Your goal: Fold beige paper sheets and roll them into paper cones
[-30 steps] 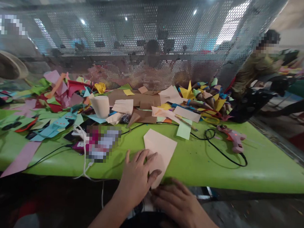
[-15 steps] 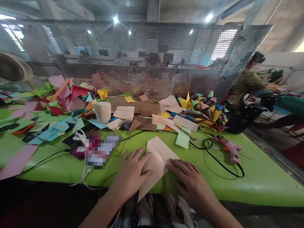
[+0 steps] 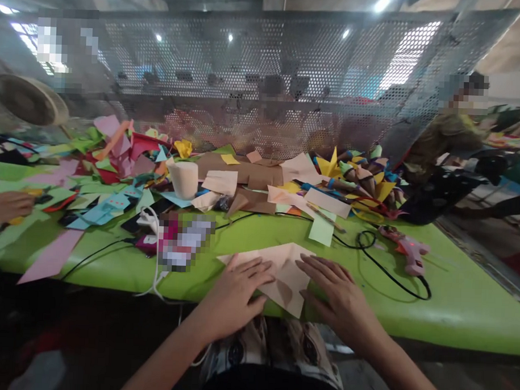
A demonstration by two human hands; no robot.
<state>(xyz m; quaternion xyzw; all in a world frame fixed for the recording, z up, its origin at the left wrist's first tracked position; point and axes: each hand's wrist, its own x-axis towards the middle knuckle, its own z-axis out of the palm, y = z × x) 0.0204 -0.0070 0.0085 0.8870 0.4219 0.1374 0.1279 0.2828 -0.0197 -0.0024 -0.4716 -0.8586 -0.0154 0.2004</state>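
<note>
A pale peach sheet of paper [image 3: 289,270] with creases lies on the green table at its front edge. My left hand [image 3: 235,293] rests flat on the left part of the sheet, fingers stretched out. At the sheet's right edge, my right hand [image 3: 335,291] touches the paper with its fingers spread. Neither hand grips the paper. Beyond it are a light green paper piece [image 3: 322,228] and a peach strip [image 3: 328,201]. A pink glue gun [image 3: 414,254] with a black cord lies to the right of my right hand.
A white cup [image 3: 184,180] stands behind a power strip [image 3: 188,243] with cables. Coloured paper scraps [image 3: 120,150] are heaped at the left, paper-and-cone shapes [image 3: 363,173] at the back right. Another person's hand [image 3: 7,209] is at the far left; a person [image 3: 450,133] sits at the right.
The peach sheet has turned, its lower tip now pointing right of where it was and a corner showing left of my left hand. Another person's hand has appeared at the far left.
</note>
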